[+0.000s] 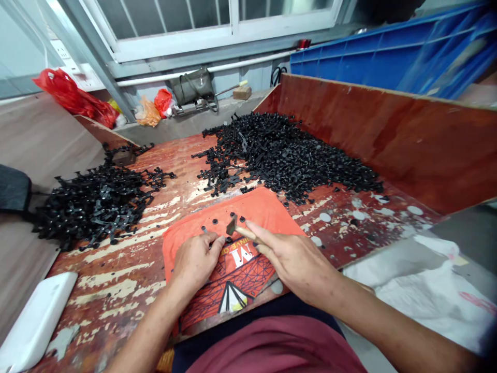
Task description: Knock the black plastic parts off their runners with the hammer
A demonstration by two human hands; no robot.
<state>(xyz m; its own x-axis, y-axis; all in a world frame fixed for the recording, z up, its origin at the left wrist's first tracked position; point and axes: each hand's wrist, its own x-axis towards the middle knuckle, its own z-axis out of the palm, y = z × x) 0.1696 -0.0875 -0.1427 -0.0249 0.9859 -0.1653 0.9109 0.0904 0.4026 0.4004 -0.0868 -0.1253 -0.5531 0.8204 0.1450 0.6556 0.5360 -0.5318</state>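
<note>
Blade (pixel 232 226) of the small tool stands just above the orange mat (pixel 267 207), held in the right hand (pixel 289 256); the fingers are closed on its handle, which runs from the hand toward the upper left. The left hand (pixel 194 259) lies on the mat with thumb and fingers pinched together on a small black part (pixel 228 240), directly under the blade tip. So the part is nearer to the left hand, and the blade comes from the right. Loose black caps (pixel 234 214) lie just beyond.
</note>
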